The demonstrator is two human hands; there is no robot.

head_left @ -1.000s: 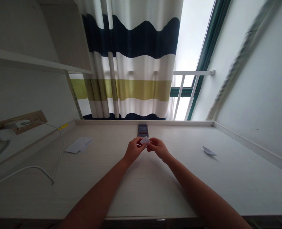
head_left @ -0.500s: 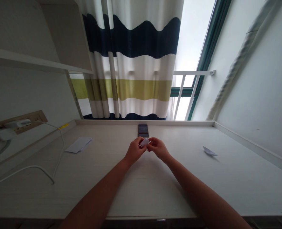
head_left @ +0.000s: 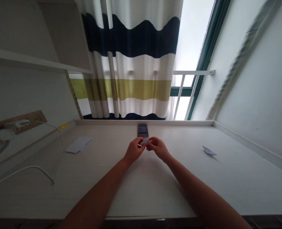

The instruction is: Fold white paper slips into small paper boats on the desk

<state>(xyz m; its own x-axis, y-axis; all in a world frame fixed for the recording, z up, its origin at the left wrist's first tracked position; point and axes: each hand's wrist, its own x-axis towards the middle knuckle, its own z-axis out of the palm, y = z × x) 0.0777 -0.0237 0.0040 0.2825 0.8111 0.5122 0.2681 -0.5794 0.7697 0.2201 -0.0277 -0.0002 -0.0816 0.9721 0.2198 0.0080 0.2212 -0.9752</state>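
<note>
Between my two hands is a small folded piece of white paper [head_left: 145, 142], raised a little above the desk. My left hand [head_left: 134, 149] is closed on its left side, thumb and fingers pinching it. On the other side my right hand [head_left: 157, 148] grips the paper's right edge with thumb and fingertips. Just beyond the fingers a phone [head_left: 143, 130] lies at the back of the desk with its screen lit. A folded paper boat [head_left: 209, 150] rests on the right part of the desk. The exact folds of the held paper are too small to make out.
Several sheets of white paper [head_left: 79, 145] lie at the left. A white cable [head_left: 59, 159] runs over the desk from a power strip [head_left: 19, 123] on the left wall. A raised rim [head_left: 179, 122] borders the back, with a striped curtain [head_left: 141, 89] behind it.
The paper between my fingers has tilted slightly, and my right fingers have shifted a touch to the left. Both hands otherwise stay in place.
</note>
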